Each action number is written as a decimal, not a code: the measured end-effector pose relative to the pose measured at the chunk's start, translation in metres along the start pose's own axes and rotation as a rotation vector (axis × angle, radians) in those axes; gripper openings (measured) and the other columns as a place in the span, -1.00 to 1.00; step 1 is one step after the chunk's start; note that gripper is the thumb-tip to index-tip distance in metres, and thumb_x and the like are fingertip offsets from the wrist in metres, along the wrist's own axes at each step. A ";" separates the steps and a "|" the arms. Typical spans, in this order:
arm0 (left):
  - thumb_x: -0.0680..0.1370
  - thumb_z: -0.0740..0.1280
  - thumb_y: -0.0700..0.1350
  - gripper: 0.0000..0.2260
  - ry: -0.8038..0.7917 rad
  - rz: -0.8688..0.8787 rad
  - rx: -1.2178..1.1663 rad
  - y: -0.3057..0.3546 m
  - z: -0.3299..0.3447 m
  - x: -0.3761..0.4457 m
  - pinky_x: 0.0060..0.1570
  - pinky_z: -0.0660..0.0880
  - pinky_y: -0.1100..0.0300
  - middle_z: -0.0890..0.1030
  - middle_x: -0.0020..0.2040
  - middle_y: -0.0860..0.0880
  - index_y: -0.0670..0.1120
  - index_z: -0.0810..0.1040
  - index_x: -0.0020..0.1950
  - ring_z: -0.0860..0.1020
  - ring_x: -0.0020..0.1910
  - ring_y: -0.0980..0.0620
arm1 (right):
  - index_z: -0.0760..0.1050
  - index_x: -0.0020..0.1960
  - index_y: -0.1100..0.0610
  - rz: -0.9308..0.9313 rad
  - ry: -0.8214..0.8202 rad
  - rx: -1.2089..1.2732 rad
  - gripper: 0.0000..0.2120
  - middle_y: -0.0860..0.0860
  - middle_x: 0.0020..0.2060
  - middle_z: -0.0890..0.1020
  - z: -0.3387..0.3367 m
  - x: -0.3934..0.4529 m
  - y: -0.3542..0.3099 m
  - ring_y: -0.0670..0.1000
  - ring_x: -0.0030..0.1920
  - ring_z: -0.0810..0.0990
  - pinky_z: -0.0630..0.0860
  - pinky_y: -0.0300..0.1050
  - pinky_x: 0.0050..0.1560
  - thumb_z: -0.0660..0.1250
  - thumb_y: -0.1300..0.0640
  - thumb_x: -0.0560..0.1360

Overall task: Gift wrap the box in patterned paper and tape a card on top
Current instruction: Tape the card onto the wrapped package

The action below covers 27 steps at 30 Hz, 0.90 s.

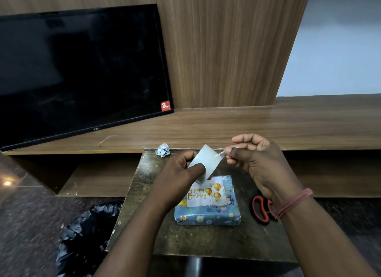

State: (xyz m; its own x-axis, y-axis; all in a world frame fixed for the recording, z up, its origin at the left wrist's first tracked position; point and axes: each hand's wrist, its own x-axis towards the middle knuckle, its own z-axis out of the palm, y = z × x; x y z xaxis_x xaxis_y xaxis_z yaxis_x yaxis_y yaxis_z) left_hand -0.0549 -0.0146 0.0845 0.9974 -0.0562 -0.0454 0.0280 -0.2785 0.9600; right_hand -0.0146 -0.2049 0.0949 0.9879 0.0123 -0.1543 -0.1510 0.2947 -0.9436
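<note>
Tape roll (206,165) in left hand (181,173)

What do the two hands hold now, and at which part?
The left hand grips the tape roll around its side; the right hand pinches the tape's free end.

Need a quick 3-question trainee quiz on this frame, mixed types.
1. True or false: the card already lies on the wrapped box.
2. What does the left hand hold? A) scissors B) tape roll C) pen
3. Fill in: the scissors lie to the box's ____, by the right hand's wrist.

Key: 1 true; 2 B, the tape roll; 3 right.
</note>
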 end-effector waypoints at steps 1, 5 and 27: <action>0.58 0.32 -0.24 -0.84 0.001 0.011 0.011 0.000 0.001 0.000 -0.11 0.59 0.07 0.75 -0.13 -0.03 -0.05 0.66 0.03 0.71 -0.12 -0.06 | 0.55 0.03 0.26 0.006 0.004 0.013 -0.72 0.21 -0.22 0.70 0.000 0.000 0.000 0.05 -0.35 0.65 0.59 -0.22 -0.34 0.47 0.46 0.38; 0.45 0.32 -0.08 -0.82 0.026 0.041 0.024 -0.002 0.002 0.001 -0.04 0.58 -0.26 0.73 -0.11 -0.10 -0.01 0.66 -0.01 0.64 -0.07 -0.32 | 0.54 0.03 0.28 0.014 0.014 0.066 -0.76 0.18 -0.24 0.70 0.000 0.000 0.000 0.04 -0.34 0.65 0.63 -0.21 -0.28 0.44 0.47 0.42; 0.69 0.24 -0.10 -0.71 0.060 -0.495 -0.824 0.003 0.028 0.006 -0.30 0.66 0.14 0.65 -0.30 -0.15 -0.26 0.57 -0.10 0.68 -0.37 0.01 | 0.57 -0.05 -0.01 -0.526 -0.057 -0.695 -0.81 -0.09 -0.22 0.65 0.038 -0.021 0.009 -0.14 -0.19 0.65 0.62 -0.16 -0.12 0.46 0.27 0.49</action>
State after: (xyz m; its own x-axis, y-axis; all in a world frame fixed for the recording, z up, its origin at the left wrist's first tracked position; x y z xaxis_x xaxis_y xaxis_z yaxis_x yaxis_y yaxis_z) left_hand -0.0510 -0.0429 0.0795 0.8609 -0.0574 -0.5055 0.4618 0.5050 0.7292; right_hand -0.0359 -0.1660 0.1004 0.9325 0.0920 0.3493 0.3574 -0.3740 -0.8558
